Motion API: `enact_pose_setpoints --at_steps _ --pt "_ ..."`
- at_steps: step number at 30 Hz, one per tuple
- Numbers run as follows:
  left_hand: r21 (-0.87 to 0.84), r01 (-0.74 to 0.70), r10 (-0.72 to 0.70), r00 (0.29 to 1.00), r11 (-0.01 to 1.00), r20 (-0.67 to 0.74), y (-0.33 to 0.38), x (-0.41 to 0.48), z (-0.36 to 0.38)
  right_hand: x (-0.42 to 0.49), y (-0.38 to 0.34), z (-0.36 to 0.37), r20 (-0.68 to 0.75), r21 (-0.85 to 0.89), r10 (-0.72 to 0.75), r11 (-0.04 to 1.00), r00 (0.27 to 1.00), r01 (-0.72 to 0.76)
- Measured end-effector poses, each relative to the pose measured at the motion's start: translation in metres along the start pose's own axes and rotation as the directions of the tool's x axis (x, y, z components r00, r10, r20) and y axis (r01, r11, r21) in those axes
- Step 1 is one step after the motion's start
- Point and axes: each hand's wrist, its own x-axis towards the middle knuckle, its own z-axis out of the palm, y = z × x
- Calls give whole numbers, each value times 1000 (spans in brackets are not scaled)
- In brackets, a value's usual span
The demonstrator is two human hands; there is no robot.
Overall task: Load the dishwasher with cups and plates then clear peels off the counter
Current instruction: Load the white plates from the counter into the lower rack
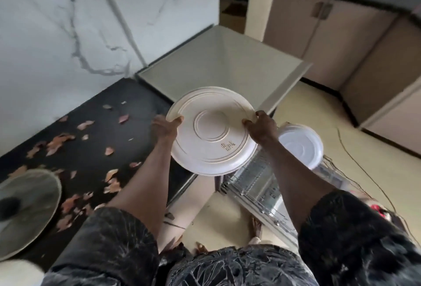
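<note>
At mid-frame, raised over the floor gap, a large round cream-white plate [211, 130] faces the camera underside-up. The left hand [165, 127] pinches its rim at nine o'clock, thumb over the edge, and the right hand [262, 128] clamps the rim at three o'clock. A small printed stamp sits on the plate's base toward four o'clock, too small to read.

At five o'clock from the plate lies the pulled-out wire dishwasher rack [255, 185]. A second round white plate [300, 146] already stands in it, so loading looks begun but not finished. No cups are visible.

From eight to ten o'clock runs the black bench [91, 160], strewn with brown peels [60, 142]; that clearing step looks untouched. A pale round object [27, 212] at seven o'clock is too blurred to name.
</note>
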Motion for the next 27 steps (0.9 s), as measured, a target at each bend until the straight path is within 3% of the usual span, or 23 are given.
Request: enact_pose_setpoints --at_steps 5,10,17,21,24,27 --pt "85 -185 175 978 979 118 61 -18 59 4 58 -46 -118 36 145 989 982 -142" --pt "54 -310 293 934 949 202 107 -42 110 4 112 -80 -209 108 273 961 939 -255" --pt "97 -530 477 818 843 320 165 -81 185 -1 193 -115 -276 187 443 895 853 -404" --pt "179 -682 583 710 710 395 192 -111 235 5 244 -133 -292 226 522 852 801 -473" --pt "193 -745 608 641 638 468 200 -125 271 9 284 -137 -275 236 563 826 780 -512" --pt "202 -735 544 631 648 552 195 -132 312 15 323 -130 -253 213 593 805 765 -553"
